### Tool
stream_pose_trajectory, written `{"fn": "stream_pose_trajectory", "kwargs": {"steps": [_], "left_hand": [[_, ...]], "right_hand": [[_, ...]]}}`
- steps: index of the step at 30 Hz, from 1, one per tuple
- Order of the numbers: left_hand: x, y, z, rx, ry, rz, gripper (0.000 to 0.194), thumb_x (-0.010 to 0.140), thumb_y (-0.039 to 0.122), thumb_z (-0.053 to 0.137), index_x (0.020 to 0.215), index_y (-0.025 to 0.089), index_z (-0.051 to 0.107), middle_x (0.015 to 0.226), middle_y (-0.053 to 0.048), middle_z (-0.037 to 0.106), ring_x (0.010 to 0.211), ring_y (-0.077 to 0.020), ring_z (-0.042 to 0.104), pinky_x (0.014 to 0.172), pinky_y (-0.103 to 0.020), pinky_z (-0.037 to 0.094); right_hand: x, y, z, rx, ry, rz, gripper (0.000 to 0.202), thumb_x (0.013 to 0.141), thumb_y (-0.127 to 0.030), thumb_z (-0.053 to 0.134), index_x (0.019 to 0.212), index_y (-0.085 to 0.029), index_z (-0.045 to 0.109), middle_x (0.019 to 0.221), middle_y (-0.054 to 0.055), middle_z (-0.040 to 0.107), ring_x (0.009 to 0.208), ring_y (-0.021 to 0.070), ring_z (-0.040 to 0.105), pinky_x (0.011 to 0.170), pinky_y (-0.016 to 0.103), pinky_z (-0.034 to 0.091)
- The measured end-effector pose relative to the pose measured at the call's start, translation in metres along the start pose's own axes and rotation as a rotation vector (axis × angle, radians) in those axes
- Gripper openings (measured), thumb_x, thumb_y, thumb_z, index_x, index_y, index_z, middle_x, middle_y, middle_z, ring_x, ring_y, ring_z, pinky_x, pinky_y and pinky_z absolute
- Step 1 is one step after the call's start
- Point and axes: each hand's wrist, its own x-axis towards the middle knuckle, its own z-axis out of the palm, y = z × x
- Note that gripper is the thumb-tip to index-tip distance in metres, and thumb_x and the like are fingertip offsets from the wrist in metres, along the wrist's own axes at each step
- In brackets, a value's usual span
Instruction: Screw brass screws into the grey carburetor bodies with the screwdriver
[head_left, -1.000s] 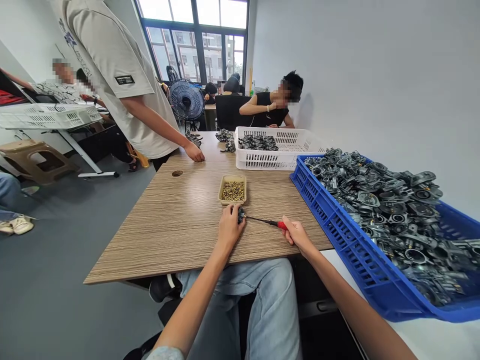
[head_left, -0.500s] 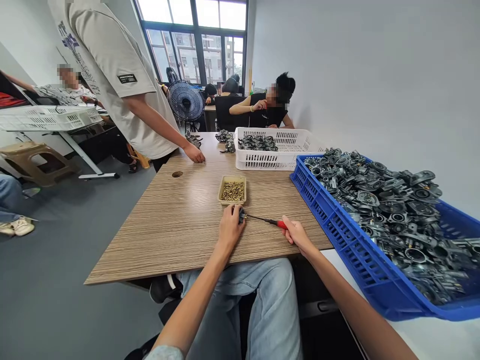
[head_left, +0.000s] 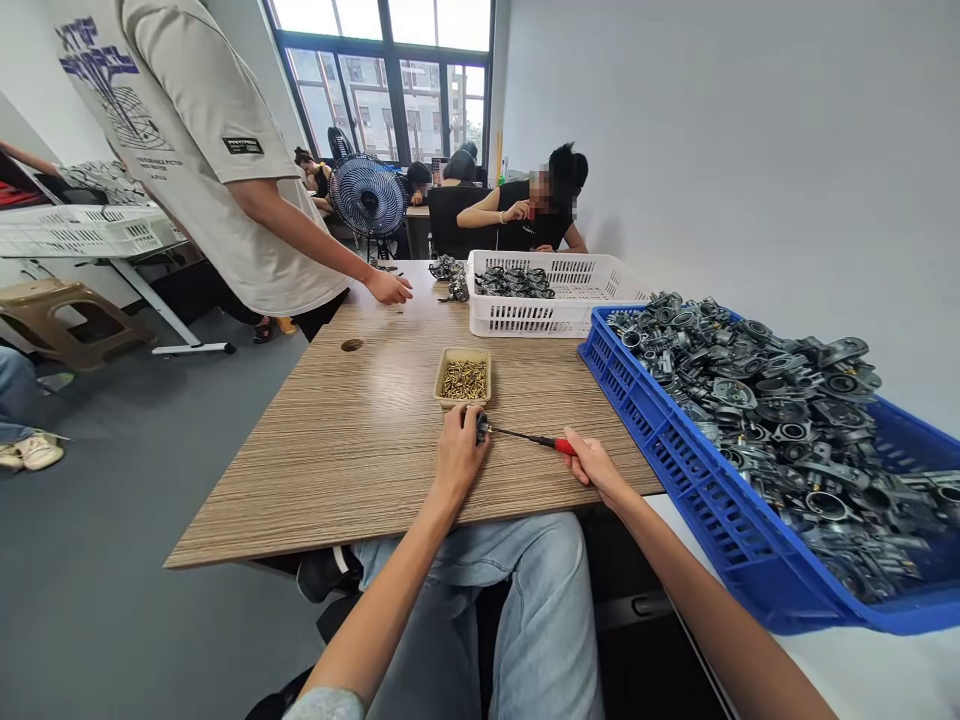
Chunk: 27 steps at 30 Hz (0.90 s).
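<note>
The fingers of the left hand [head_left: 459, 455] are clamped on a small metal part [head_left: 481, 428] just below the centre of the frame, held at the tabletop. The part is dark grey with a bluish tint and a dull sheen, and a small brass-coloured spot shows on its right side, at the tip of the screwdriver [head_left: 564, 446]; the fingers cover much of it, and its finer shape is too small to tell. The screwdriver has a thin dark shaft and a red handle with black at its front, and lies nearly level, sloping slightly down to the right. The right hand [head_left: 592, 462] has its fingers closed around the end of that handle, right of centre. Just above the left hand, a beige tray [head_left: 438, 375] holds many small brass pieces [head_left: 463, 380], shiny and jumbled. Wood-grain boards form the table [head_left: 300, 470] beneath. Along the right of the frame, a blue crate [head_left: 697, 515] is heaped with dark grey castings [head_left: 750, 400], some with round openings and brass-coloured spots. Above centre, a white basket [head_left: 532, 322] holds more dark parts [head_left: 514, 283] in its left portion. At upper left, a standing person [head_left: 210, 170] reaches a hand [head_left: 390, 288] over the table's far end.
</note>
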Motion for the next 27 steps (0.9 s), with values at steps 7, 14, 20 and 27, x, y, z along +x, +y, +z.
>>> {"fn": "stream_pose_trajectory", "kwargs": {"steps": [7, 14, 20, 27], "left_hand": [[-0.0001, -0.0023, 0.0018, 0.006, 0.000, 0.001, 0.049, 0.090, 0.011, 0.069, 0.136, 0.026, 0.060, 0.140, -0.013, 0.058, 0.129, -0.0320, 0.058, 0.109, -0.048, 0.057], [0.0010, -0.0043, 0.0024, -0.021, -0.030, -0.011, 0.049, 0.090, 0.010, 0.069, 0.135, 0.025, 0.062, 0.139, -0.013, 0.058, 0.129, -0.0316, 0.058, 0.110, -0.048, 0.056], [0.0007, -0.0044, 0.0032, -0.025, -0.023, 0.003, 0.047, 0.091, 0.011, 0.067, 0.135, 0.025, 0.061, 0.141, -0.013, 0.058, 0.130, -0.0312, 0.057, 0.113, -0.050, 0.054], [0.0003, -0.0034, 0.0031, -0.009, -0.014, 0.000, 0.050, 0.089, 0.010, 0.068, 0.135, 0.026, 0.059, 0.140, -0.013, 0.058, 0.130, -0.0314, 0.058, 0.113, -0.051, 0.055]], "right_hand": [[-0.0008, 0.0001, 0.0013, 0.003, 0.005, -0.024, 0.076, 0.091, -0.090, 0.048, 0.057, -0.023, 0.060, 0.036, -0.001, 0.043, 0.039, 0.0119, 0.036, 0.052, 0.030, 0.035], [-0.0008, 0.0002, 0.0042, -0.011, 0.021, -0.041, 0.078, 0.086, -0.094, 0.051, 0.059, -0.022, 0.063, 0.038, -0.001, 0.046, 0.042, 0.0131, 0.040, 0.055, 0.031, 0.037], [-0.0007, -0.0002, 0.0048, -0.012, 0.043, -0.029, 0.076, 0.090, -0.091, 0.049, 0.059, -0.022, 0.061, 0.037, -0.001, 0.045, 0.041, 0.0126, 0.039, 0.055, 0.031, 0.036], [-0.0006, -0.0015, 0.0040, -0.021, 0.040, -0.018, 0.076, 0.089, -0.092, 0.048, 0.059, -0.023, 0.060, 0.036, -0.001, 0.044, 0.040, 0.0130, 0.038, 0.052, 0.030, 0.035]]}}
